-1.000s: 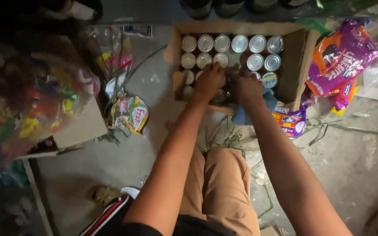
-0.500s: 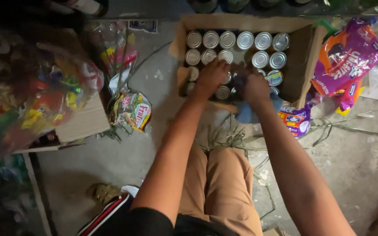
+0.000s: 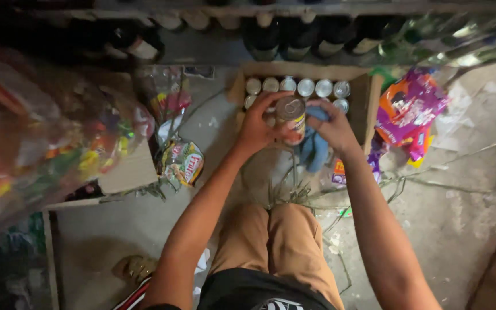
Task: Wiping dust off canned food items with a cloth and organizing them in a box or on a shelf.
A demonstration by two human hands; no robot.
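From my feed, the left hand (image 3: pixel 258 127) is wrapped around a small metal can (image 3: pixel 291 117), a smooth cylinder with a shiny pull-tab lid and a yellowish label, held up just above the cardboard box (image 3: pixel 368 100). The grip there is clamped on the can's side. The right hand (image 3: pixel 333 127) is closed on a soft, crumpled blue cloth (image 3: pixel 314 150), pressed against the can's other side. More round silver-topped cans (image 3: pixel 305 87) sit in rows inside the box. Glossy purple and orange snack bags (image 3: pixel 407 109) lie right of it on the rough concrete floor (image 3: pixel 466 201).
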